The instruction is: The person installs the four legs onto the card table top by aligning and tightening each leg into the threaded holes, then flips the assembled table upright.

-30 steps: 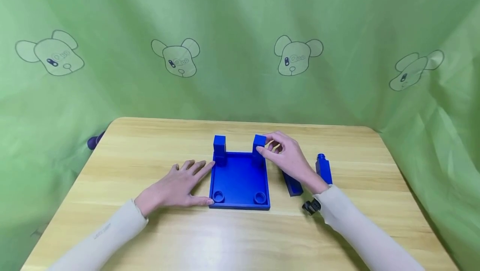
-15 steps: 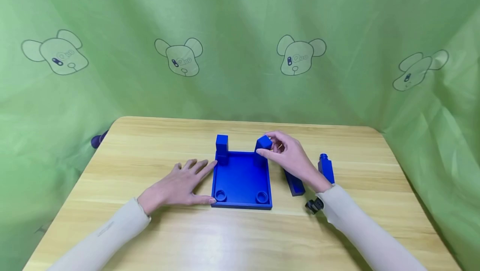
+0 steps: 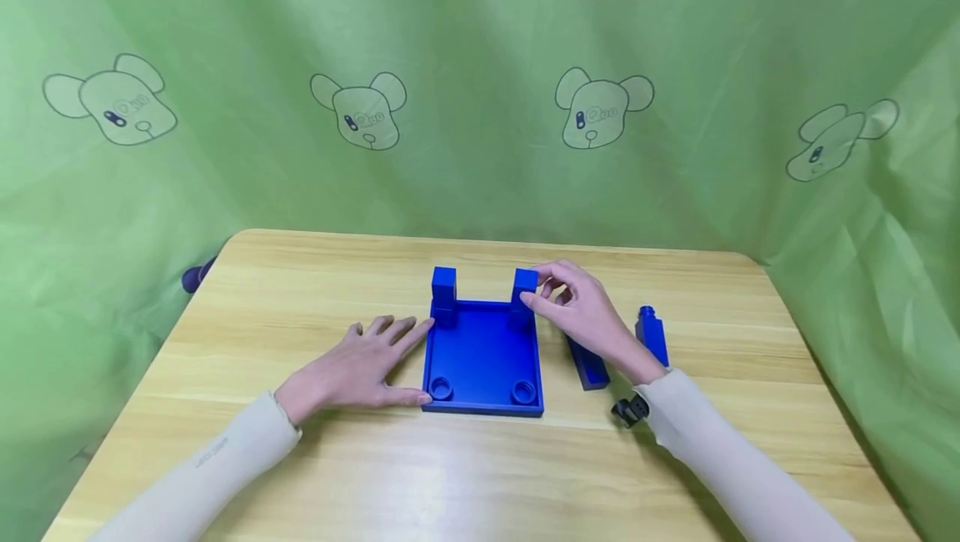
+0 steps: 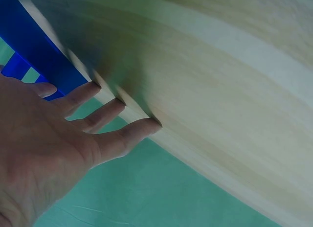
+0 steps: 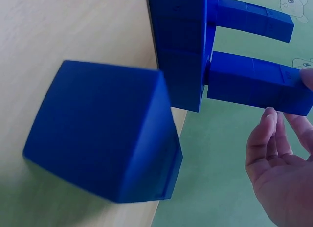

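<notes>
A blue square panel (image 3: pixel 483 358) with a raised rim lies on the table, with round threaded-looking sockets (image 3: pixel 523 393) at its two near corners. Square blue legs stand upright at the far corners: a left leg (image 3: pixel 444 285) and a right leg (image 3: pixel 524 285). My right hand (image 3: pixel 583 313) pinches the right leg near its top between thumb and fingers. In the right wrist view this leg (image 5: pixel 249 82) meets the panel (image 5: pixel 181 56) squarely. My left hand (image 3: pixel 352 368) is spread on the table, thumb and a fingertip touching the panel's left edge.
Two loose blue legs lie right of the panel: one leg (image 3: pixel 588 365) partly under my right forearm, another leg (image 3: pixel 651 338) with its round end pointing away. A black object (image 3: pixel 628 412) sits at my right cuff. Green cloth (image 3: pixel 480 108) hangs behind the table.
The right leg has turned in my right hand, from square to cornerwise and back to square with the panel. My left hand stays at the panel's edge. The head view shifted slightly.
</notes>
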Demonstrator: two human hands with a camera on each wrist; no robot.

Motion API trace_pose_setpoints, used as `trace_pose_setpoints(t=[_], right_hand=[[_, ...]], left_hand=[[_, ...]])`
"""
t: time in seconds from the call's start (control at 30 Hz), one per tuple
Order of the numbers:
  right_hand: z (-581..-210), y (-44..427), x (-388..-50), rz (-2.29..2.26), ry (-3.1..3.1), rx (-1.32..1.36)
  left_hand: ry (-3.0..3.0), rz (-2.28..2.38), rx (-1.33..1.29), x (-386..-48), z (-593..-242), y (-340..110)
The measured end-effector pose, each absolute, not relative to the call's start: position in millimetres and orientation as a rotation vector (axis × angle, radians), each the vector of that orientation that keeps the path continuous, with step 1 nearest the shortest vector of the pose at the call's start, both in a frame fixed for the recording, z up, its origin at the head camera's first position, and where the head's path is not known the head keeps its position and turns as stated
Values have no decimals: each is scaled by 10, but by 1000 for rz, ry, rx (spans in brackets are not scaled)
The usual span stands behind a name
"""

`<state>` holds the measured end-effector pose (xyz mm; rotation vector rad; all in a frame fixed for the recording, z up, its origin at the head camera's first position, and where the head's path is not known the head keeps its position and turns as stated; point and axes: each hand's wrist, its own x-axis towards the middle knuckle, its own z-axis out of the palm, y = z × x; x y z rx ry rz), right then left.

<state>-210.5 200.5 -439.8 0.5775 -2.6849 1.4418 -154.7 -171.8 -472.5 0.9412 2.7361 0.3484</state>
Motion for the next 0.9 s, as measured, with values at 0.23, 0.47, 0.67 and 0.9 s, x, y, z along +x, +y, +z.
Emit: trace_pose_setpoints(t=[0.23, 0.47, 0.67, 0.9], right_hand=[[-4371, 1988, -2101, 1429, -2697, 573], [-4360, 1984, -2108, 1401, -2712, 585], [-4373, 1978, -2120, 1373, -2701, 619], [-4406, 1961, -2116, 1446, -2687, 587]], left_hand=[[2741, 360, 945, -1555, -4737, -1710], [2735, 363, 944, -1556, -4741, -1703], [2739, 357, 938, -1552, -4729, -1704], [2736, 356, 936, -1540, -4722, -1728]])
